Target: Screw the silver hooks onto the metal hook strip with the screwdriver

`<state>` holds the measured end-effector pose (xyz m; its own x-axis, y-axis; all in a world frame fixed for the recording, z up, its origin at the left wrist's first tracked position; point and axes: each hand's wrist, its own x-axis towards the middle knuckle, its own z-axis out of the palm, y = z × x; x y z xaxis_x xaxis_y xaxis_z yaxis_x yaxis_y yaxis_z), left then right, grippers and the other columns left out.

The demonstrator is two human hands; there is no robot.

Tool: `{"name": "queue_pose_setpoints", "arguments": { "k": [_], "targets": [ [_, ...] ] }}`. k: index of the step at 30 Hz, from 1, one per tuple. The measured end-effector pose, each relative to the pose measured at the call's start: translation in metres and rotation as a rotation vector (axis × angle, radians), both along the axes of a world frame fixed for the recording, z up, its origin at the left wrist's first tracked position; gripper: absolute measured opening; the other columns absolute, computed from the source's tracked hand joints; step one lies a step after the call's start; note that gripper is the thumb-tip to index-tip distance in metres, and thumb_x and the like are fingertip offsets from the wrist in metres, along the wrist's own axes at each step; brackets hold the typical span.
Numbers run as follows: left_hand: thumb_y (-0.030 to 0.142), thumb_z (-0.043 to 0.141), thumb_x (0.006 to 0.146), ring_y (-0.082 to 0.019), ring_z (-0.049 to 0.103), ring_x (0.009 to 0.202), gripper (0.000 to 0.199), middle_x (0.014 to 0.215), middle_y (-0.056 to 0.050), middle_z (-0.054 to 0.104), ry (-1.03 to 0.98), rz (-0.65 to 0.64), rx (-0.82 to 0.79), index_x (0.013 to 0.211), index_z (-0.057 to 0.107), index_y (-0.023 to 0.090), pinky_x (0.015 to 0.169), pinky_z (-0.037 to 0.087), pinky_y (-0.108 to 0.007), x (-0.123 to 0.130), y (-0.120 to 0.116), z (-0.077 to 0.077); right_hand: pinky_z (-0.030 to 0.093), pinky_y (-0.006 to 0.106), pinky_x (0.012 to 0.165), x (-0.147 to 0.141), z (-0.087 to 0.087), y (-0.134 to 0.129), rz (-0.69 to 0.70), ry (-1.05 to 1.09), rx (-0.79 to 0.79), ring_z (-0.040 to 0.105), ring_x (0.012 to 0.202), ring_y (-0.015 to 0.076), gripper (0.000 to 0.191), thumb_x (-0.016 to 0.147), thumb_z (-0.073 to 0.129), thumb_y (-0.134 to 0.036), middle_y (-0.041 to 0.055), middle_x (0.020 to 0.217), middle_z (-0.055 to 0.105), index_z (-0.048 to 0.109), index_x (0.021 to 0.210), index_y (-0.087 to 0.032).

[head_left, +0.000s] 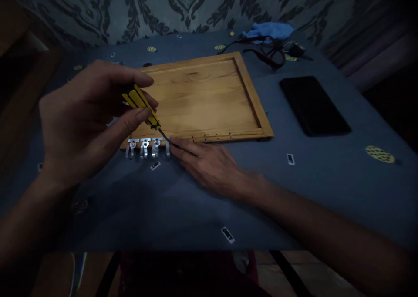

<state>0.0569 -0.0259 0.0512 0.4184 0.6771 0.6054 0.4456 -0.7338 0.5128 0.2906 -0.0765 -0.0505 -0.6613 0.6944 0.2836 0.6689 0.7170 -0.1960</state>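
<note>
My left hand (94, 114) grips a yellow and black screwdriver (140, 104) between thumb and fingers. Its shaft slants down to the right, the tip at the right end of a metal hook strip (145, 140). That strip, with several silver hooks, lies along the near edge of a framed wooden board (196, 92). My right hand (210, 162) rests against the same edge, its fingertips pressed beside the screwdriver tip and the rightmost hook; whatever they pinch is too small to make out. Small dark holes dot the board's near edge to the right.
A black phone (315, 105) lies right of the board on the blue tablecloth (261, 218). Behind it are dark-framed glasses (267, 55), a blue cloth (272, 30) and a small dark object (294, 48). A patterned wall covering stands at the back.
</note>
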Motion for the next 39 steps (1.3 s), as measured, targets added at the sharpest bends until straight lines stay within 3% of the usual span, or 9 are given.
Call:
{"name": "queue_pose_setpoints", "arguments": {
  "k": [5,11,16,24,30,39],
  "targets": [
    [0.027,0.086,0.091,-0.025,0.081,0.098,0.039,0.110,0.000,0.080,0.041,-0.021,0.036,0.128,0.077,0.037,0.078,0.070,-0.041,0.000,0.000,0.001,0.068,0.042,0.087,0.000,0.000,0.001,0.002,-0.009,0.012,0.076,0.123,0.0294,0.054,0.103,0.053,-0.011,0.0157,0.162,0.059,0.057,0.157,-0.013],
    [0.022,0.087,0.091,-0.022,0.083,0.094,0.048,0.107,0.004,0.080,0.078,-0.095,0.149,0.134,0.074,0.040,0.073,0.073,-0.033,0.000,0.001,0.003,0.067,0.042,0.089,-0.002,0.000,0.001,-0.007,0.004,0.002,0.075,0.124,0.0289,0.053,0.103,0.053,-0.011,0.0153,0.161,0.060,0.058,0.156,-0.014],
    [0.033,0.084,0.095,-0.018,0.082,0.079,0.043,0.105,0.004,0.080,0.207,-0.102,0.279,0.136,0.073,0.036,0.065,0.071,-0.032,-0.003,0.005,0.002,0.067,0.044,0.093,-0.001,-0.001,0.001,0.000,0.017,-0.011,0.074,0.127,0.0301,0.049,0.105,0.050,-0.012,0.0166,0.161,0.061,0.061,0.153,-0.013],
    [0.018,0.088,0.088,-0.020,0.076,0.078,0.050,0.107,0.002,0.081,0.112,-0.049,0.207,0.132,0.077,0.041,0.063,0.065,-0.033,-0.007,0.012,0.002,0.068,0.042,0.086,-0.001,-0.001,0.000,-0.004,0.002,-0.013,0.076,0.123,0.0291,0.055,0.105,0.052,-0.011,0.0156,0.161,0.061,0.055,0.160,-0.015],
    [0.025,0.087,0.089,-0.022,0.074,0.084,0.043,0.109,0.001,0.080,0.133,0.028,0.097,0.129,0.080,0.040,0.069,0.065,-0.037,-0.005,0.009,0.006,0.068,0.040,0.086,0.000,-0.001,0.000,0.006,0.039,-0.017,0.075,0.123,0.0279,0.053,0.104,0.050,-0.008,0.0154,0.161,0.061,0.058,0.156,-0.013],
    [0.033,0.087,0.090,-0.022,0.075,0.085,0.037,0.108,0.001,0.080,0.146,0.056,0.093,0.127,0.080,0.040,0.073,0.066,-0.039,-0.002,0.002,0.008,0.068,0.043,0.088,-0.001,-0.003,0.000,0.009,0.051,-0.001,0.075,0.124,0.0296,0.052,0.105,0.050,-0.010,0.0167,0.160,0.061,0.058,0.156,-0.012]
  ]
}}
